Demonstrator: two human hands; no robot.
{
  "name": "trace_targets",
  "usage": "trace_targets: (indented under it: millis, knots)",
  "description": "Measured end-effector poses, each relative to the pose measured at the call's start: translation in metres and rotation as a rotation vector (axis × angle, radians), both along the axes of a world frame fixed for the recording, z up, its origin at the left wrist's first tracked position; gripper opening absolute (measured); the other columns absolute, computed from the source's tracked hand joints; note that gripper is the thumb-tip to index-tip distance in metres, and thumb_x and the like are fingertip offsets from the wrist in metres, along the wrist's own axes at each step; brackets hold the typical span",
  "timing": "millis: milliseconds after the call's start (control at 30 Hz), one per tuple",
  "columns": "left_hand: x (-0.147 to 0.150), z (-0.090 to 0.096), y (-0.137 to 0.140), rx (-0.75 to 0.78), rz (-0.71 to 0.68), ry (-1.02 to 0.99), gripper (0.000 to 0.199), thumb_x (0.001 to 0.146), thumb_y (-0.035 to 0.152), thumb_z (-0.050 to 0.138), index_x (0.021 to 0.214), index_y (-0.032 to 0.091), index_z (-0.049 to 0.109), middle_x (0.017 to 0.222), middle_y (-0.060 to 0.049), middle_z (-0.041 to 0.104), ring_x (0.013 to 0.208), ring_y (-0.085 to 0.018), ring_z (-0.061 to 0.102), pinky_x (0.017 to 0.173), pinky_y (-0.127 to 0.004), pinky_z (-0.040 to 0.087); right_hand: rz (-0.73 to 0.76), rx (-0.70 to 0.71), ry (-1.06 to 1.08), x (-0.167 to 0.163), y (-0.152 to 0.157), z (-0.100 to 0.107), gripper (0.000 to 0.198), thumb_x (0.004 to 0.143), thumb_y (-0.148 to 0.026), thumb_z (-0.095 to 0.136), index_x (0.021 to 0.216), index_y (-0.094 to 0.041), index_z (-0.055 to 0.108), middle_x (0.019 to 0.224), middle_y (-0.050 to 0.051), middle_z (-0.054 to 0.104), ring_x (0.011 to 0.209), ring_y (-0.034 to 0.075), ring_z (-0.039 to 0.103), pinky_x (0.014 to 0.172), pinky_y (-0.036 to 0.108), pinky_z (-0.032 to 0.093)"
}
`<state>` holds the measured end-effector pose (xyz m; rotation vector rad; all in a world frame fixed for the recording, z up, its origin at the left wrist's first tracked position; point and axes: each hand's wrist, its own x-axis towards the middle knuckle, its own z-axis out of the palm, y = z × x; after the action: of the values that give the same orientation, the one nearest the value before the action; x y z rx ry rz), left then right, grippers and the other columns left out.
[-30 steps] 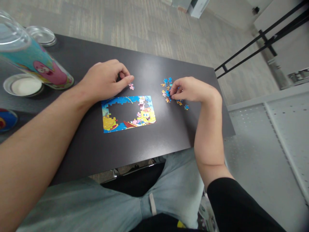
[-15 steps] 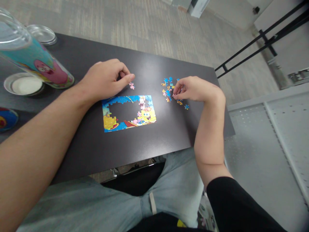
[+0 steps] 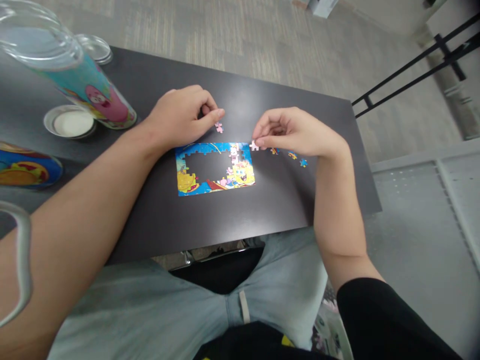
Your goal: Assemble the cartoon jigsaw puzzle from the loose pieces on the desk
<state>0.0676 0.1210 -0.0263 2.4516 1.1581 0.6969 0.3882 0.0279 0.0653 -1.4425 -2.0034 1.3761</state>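
Note:
A partly assembled jigsaw puzzle [image 3: 215, 187] lies on the dark table, its cartoon border joined around an open middle. My right hand [image 3: 296, 131] pinches a pale pink puzzle piece [image 3: 254, 145] between thumb and fingers, close to the puzzle's upper right corner. Left of it, my left hand [image 3: 191, 112] rests above the puzzle with its fingers curled and thumb pressed in. Just below that thumb tip shows a pink puzzle piece [image 3: 219, 128]; whether the fingers touch it I cannot tell. Loose puzzle pieces [image 3: 292, 155] lie beneath and beside my right hand, which hides most of them.
On the left of the table [image 3: 225, 220] stands a clear-topped cartoon canister [image 3: 107, 102]. Around it are a round lid [image 3: 73, 122], a clear lid [image 3: 95, 48] and a second printed canister [image 3: 30, 165]. A black metal rail [image 3: 405, 70] runs past the right end.
My right hand has moved left from the loose pieces to the puzzle's corner, carrying a pink puzzle piece. My left hand stays by its pink piece. The whole view has shifted slightly.

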Motion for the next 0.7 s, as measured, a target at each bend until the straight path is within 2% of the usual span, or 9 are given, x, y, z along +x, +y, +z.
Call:
trace_targets:
  millis: [67, 167, 300, 533, 700]
  knots:
    - [-0.001, -0.001, 0.0, -0.003, -0.008, -0.018, 0.028, 0.117, 0.057, 0.072, 0.11, 0.032, 0.083, 0.112, -0.011, 0.087, 0.107, -0.036, 0.079, 0.101, -0.053, 0.064, 0.012, -0.039, 0.02, -0.015, -0.002, -0.005, 0.03, 0.097, -0.045, 0.11, 0.112, -0.033, 0.087, 0.112, 0.004, 0.096, 0.114, 0.03, 0.09, 0.107, 0.046, 0.076]
    - [0.0, 0.0, -0.002, -0.028, -0.008, -0.026, 0.028, 0.121, 0.056, 0.071, 0.112, 0.033, 0.085, 0.12, -0.012, 0.088, 0.114, -0.037, 0.081, 0.107, -0.053, 0.062, 0.074, -0.069, 0.088, -0.028, -0.001, -0.019, 0.038, 0.093, -0.05, 0.113, 0.115, -0.032, 0.087, 0.118, 0.005, 0.098, 0.117, 0.032, 0.092, 0.107, 0.047, 0.076]
    - [0.002, 0.002, -0.005, -0.021, 0.0, -0.007, 0.024, 0.122, 0.049, 0.072, 0.115, 0.03, 0.084, 0.12, -0.011, 0.089, 0.114, -0.033, 0.079, 0.105, -0.049, 0.059, 0.168, -0.081, 0.17, -0.036, 0.002, -0.036, 0.039, 0.094, -0.05, 0.109, 0.119, -0.029, 0.088, 0.114, 0.005, 0.099, 0.111, 0.031, 0.092, 0.103, 0.045, 0.074]
    - [0.003, 0.001, -0.004, 0.016, -0.003, 0.011, 0.026, 0.123, 0.05, 0.068, 0.112, 0.031, 0.081, 0.116, -0.011, 0.086, 0.113, -0.033, 0.077, 0.101, -0.05, 0.055, 0.208, -0.016, 0.127, -0.049, -0.006, -0.031, 0.018, 0.104, -0.033, 0.099, 0.12, -0.031, 0.09, 0.111, 0.003, 0.098, 0.105, 0.027, 0.088, 0.099, 0.042, 0.069]
    - [0.003, 0.004, -0.006, 0.0, -0.01, 0.013, 0.027, 0.121, 0.053, 0.065, 0.109, 0.035, 0.081, 0.118, -0.011, 0.086, 0.114, -0.035, 0.078, 0.104, -0.054, 0.057, 0.223, 0.012, 0.069, -0.048, -0.005, -0.033, 0.025, 0.101, -0.042, 0.098, 0.123, -0.032, 0.09, 0.113, 0.002, 0.097, 0.109, 0.029, 0.086, 0.097, 0.045, 0.067]
